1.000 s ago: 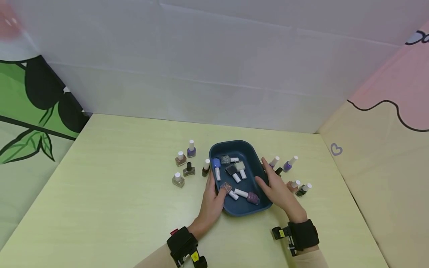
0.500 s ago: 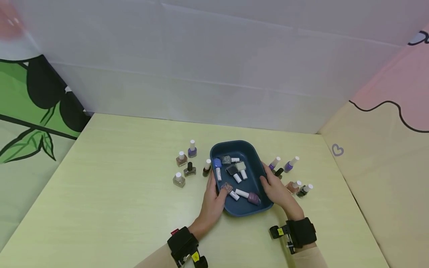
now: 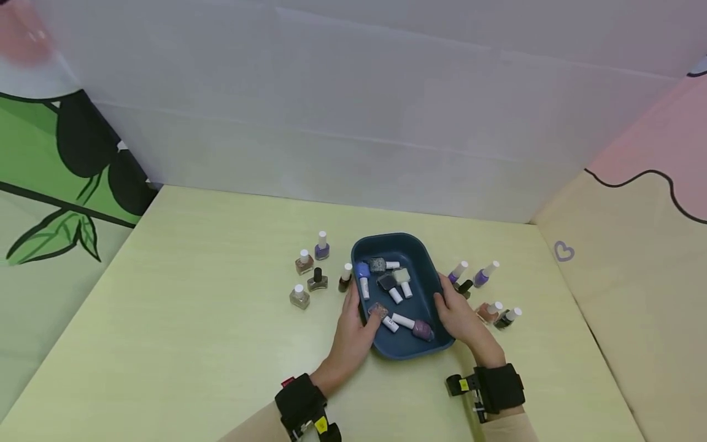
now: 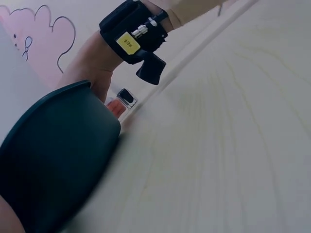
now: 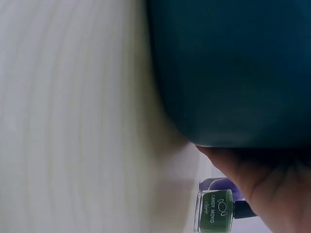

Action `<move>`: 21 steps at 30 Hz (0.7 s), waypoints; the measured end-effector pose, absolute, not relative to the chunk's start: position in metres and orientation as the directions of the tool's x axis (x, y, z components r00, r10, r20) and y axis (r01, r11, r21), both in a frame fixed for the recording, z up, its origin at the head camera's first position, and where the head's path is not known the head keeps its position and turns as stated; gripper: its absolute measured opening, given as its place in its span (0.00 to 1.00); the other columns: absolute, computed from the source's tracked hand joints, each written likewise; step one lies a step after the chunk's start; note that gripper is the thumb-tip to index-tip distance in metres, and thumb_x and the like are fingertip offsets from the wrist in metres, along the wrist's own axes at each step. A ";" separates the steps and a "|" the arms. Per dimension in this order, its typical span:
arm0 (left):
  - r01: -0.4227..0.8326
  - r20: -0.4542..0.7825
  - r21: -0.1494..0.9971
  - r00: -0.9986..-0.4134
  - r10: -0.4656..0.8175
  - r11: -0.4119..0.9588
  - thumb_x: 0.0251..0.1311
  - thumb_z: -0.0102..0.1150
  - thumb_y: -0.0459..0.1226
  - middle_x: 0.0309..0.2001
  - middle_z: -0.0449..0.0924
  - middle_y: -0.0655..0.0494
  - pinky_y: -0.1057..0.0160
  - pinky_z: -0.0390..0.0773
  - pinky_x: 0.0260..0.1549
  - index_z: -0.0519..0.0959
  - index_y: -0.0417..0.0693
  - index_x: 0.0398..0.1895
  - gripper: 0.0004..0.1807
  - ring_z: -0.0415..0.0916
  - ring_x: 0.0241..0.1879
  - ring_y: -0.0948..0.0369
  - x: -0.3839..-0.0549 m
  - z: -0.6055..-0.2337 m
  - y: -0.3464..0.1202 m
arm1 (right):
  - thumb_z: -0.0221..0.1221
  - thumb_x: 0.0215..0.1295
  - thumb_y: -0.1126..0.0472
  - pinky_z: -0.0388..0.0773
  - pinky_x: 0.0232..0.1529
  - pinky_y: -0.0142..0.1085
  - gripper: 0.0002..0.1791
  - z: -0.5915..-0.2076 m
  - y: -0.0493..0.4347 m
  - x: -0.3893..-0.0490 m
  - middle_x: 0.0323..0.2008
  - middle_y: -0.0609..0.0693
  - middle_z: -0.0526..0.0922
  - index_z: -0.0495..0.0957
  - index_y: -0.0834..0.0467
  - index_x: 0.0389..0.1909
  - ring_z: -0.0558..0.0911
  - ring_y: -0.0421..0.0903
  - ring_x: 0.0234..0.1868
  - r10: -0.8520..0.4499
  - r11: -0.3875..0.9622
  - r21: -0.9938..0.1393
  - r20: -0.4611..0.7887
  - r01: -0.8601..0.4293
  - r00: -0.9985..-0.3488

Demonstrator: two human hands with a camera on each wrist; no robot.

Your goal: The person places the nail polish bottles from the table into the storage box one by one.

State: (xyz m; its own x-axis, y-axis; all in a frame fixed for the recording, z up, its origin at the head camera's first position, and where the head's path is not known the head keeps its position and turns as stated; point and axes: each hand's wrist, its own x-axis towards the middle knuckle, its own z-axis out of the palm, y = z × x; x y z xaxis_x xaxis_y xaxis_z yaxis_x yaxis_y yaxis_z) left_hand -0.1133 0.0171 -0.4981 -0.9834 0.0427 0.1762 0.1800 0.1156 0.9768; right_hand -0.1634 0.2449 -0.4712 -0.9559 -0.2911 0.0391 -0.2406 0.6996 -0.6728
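In the head view both hands hold a dark blue rectangular tray, slightly turned. My left hand grips its left wall, thumb over the rim beside a glittery nail polish bottle. My right hand grips the right wall with the thumb at the rim; its other fingers are mostly hidden outside. Several bottles lie on their sides in the tray, among them a blue one, a black one and a mauve one. The wrist views show the tray's outer wall close over the table.
Left of the tray stand several nail polish bottles, including a purple one and a clear glittery one. More stand beyond my right hand, including a dark green bottle and a purple bottle. A pale wall borders the table's back.
My right thumb has drawn back from inside the tray to its rim, and the right fingers have slid slightly nearer along the wall. The whole head view has shifted a little; bottles keep their places.
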 end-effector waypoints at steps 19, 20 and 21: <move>0.512 0.454 0.755 -0.859 0.237 0.411 0.63 0.54 0.38 0.62 0.71 0.50 0.51 0.70 0.58 0.76 0.45 0.56 0.18 0.66 0.62 0.57 -0.089 -0.463 -0.046 | 0.43 0.71 0.67 0.72 0.52 0.57 0.26 -0.471 0.247 -0.162 0.58 0.69 0.71 0.54 0.64 0.69 0.75 0.58 0.51 -0.294 0.694 -0.678 0.042 -0.243 -0.955; 0.509 0.453 0.757 -0.861 0.233 0.410 0.63 0.55 0.38 0.61 0.72 0.51 0.52 0.70 0.57 0.78 0.46 0.54 0.17 0.66 0.61 0.58 -0.089 -0.462 -0.048 | 0.43 0.71 0.67 0.72 0.52 0.58 0.26 -0.471 0.247 -0.162 0.59 0.69 0.71 0.54 0.64 0.69 0.75 0.58 0.51 -0.291 0.694 -0.679 0.039 -0.239 -0.956; 0.510 0.457 0.754 -0.860 0.229 0.413 0.63 0.55 0.38 0.60 0.73 0.51 0.52 0.71 0.57 0.79 0.46 0.52 0.15 0.67 0.61 0.58 -0.089 -0.460 -0.051 | 0.43 0.71 0.67 0.71 0.53 0.58 0.26 -0.471 0.247 -0.162 0.59 0.70 0.70 0.54 0.64 0.69 0.75 0.58 0.52 -0.289 0.694 -0.680 0.037 -0.236 -0.957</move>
State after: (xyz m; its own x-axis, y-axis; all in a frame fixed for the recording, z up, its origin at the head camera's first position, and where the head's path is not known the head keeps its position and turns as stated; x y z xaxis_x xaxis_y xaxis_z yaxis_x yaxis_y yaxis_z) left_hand -0.0892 -0.0511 -0.4604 -0.8597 0.2287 0.4567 0.5105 0.4125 0.7545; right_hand -0.1616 0.2467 -0.4709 -0.9567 -0.2886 0.0373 -0.2359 0.6941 -0.6801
